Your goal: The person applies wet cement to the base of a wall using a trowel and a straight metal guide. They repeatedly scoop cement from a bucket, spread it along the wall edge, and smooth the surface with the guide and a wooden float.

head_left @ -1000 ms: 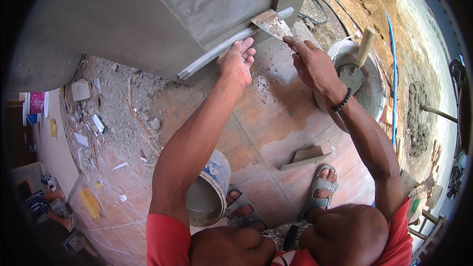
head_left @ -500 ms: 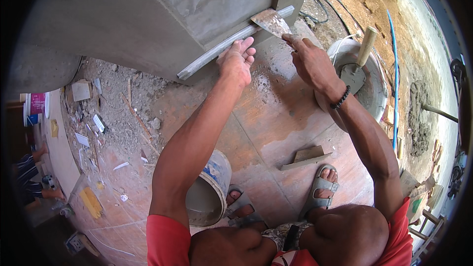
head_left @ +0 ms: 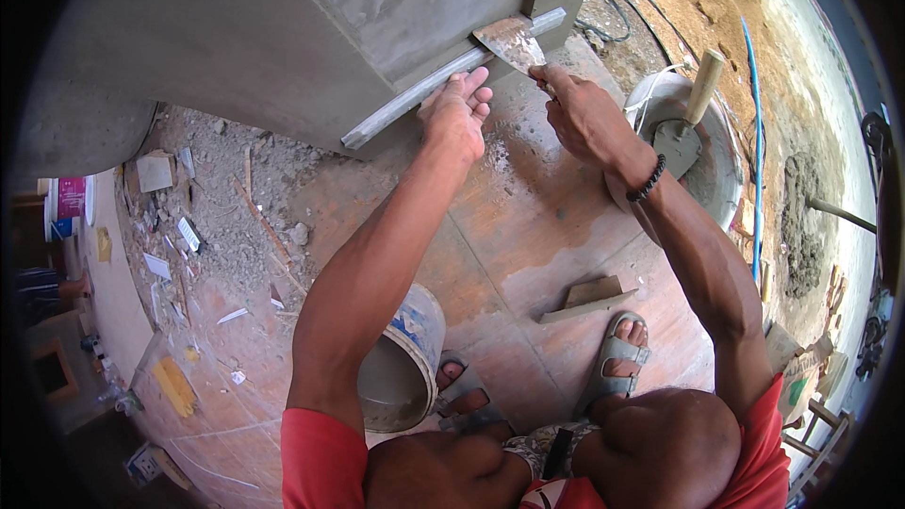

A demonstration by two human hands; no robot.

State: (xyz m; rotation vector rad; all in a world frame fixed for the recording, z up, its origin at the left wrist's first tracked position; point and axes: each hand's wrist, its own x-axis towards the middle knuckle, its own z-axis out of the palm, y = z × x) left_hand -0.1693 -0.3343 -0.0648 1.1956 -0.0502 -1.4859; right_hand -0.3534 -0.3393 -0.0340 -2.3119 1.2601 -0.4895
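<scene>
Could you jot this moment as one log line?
Left hand: at pale strip; right hand: grips scraper, blade at strip; nearby: trowel in bucket

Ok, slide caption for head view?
Left hand against a strip along the grey wall, right hand holding a scraper.

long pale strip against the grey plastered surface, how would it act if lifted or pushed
The long pale strip is probably stiff, as its edges look straight. Being slim, it may be light for its length; its flat face suggests sliding, not rolling.
</scene>
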